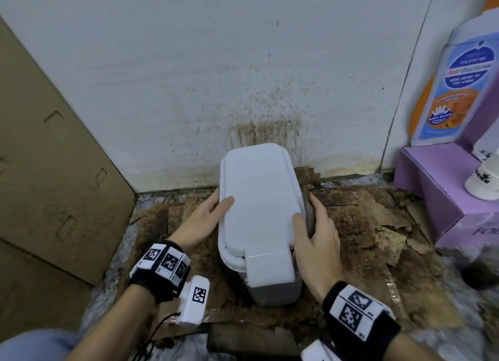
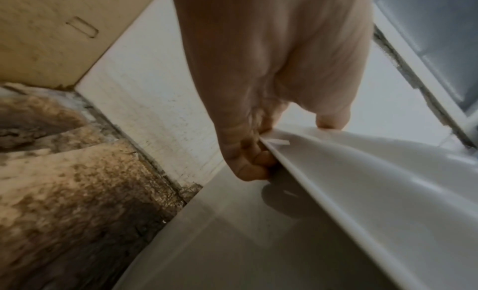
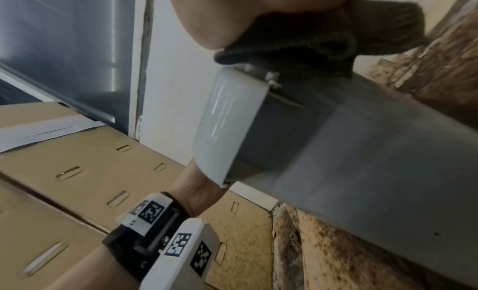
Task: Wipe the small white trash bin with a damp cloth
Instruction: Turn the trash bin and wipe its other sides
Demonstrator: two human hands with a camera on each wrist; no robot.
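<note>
Small white bin sits on stained floor cardboard by the wall. L hand grips lid edge; R hand clamps dark cloth against bin's right side. Wiping looks underway; lid top, front prob. left.

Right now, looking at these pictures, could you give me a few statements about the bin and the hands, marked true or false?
1. The bin's lid is closed. True.
2. The right hand holds a dark cloth against the bin's side. True.
3. The left hand hangs free of the bin. False: it grips the lid's edge, thumb on top.
4. The bin stands on a clean tiled floor. False: it stands on stained, torn cardboard.
5. The cloth is bright yellow. False: it is dark grey.
</note>
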